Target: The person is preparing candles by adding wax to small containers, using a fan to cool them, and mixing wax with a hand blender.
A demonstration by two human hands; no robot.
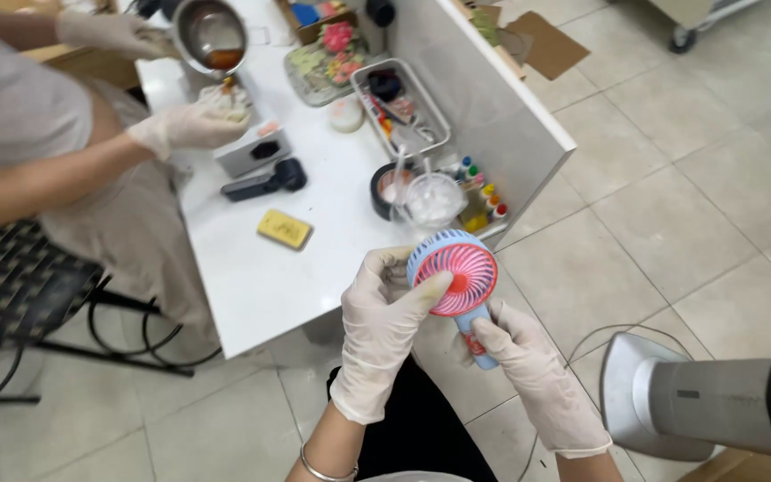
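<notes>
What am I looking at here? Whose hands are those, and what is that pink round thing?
This picture comes from a camera worn on a person's head, looking down. The two gloved hands at the bottom are that person's own. The left hand and right hand together hold a small handheld fan, blue with a pink grille. Beyond them stands a white table. On it lie a yellow sponge, a metal tray of tools, a clear cup and little colour bottles. At the upper left another person, also gloved, tilts a small metal pot. The grey machine at the lower right looks like a hair dryer.
</notes>
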